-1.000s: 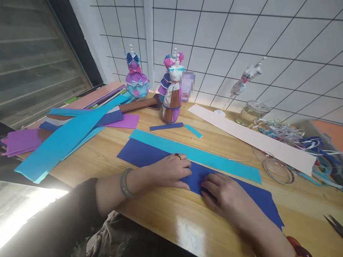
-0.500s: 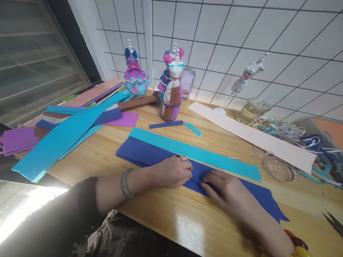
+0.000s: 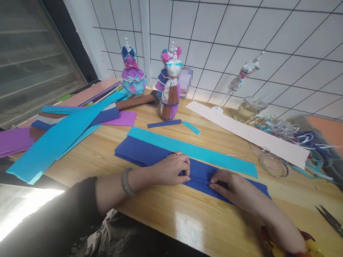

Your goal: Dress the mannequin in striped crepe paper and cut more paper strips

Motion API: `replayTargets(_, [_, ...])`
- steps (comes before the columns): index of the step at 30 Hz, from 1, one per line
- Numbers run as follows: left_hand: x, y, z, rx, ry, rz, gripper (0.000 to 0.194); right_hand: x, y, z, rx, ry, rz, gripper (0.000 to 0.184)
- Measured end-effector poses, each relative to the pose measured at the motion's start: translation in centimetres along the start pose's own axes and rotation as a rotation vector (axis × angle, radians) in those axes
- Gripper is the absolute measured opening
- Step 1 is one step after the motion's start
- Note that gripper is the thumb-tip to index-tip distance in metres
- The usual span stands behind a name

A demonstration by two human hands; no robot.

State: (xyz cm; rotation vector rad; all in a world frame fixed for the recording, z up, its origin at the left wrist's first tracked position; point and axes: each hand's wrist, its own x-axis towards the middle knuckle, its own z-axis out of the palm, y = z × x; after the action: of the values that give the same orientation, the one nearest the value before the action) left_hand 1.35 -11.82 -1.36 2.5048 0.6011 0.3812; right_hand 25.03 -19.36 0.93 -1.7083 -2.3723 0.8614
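A dark blue strip of paper or thin cloth lies folded lengthwise on the table in front of me. Along its near edge, my left hand pinches the fold between thumb and curled fingers. My right hand grips the same edge a short way to the right, thumb below and fingers bent on top. Between the two hands the near layer is turned up into a narrow fold. A light blue strip lies flat just behind the dark one, partly under its far edge.
Purple, light blue and dark blue strips are piled at the left. Small dressed mannequins and a barer one stand at the back. A pale pink strip, a glass jar, a tape roll and scissors are rightward.
My right hand has shifted slightly right along the near edge, its fingertips closing on it. The strip's right end has drawn in beneath my right forearm. The view has shifted a little.
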Motion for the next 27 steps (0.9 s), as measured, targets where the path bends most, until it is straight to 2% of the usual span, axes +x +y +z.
replayTargets(7, [0.2, -0.1, 0.5, -0.002, 0.004, -0.089, 0.019, -1.0, 2.1, -1.6, 0.046, -0.118, 0.142, 0.027])
replayTargets(13, [0.4, 0.0, 0.5, -0.004, 0.012, -0.114, 0.022, -3.4, 4.3, -2.7, 0.059, -0.184, 0.258, 0.032])
replayTargets(18, [0.6, 0.1, 0.4, -0.022, 0.018, -0.129, 0.022, -6.5, 6.1, -2.0, 0.105, -0.073, 0.375, 0.039])
replayTargets(21, [0.6, 0.1, 0.5, -0.019, 0.041, -0.115, 0.023, -8.2, 7.0, -1.1, 0.159, 0.049, 0.472, 0.044])
replayTargets(27, [0.7, -0.2, 0.8, -0.007, 0.052, -0.118, 0.024, -9.7, 6.4, -0.2, 0.268, 0.226, 0.527, 0.042])
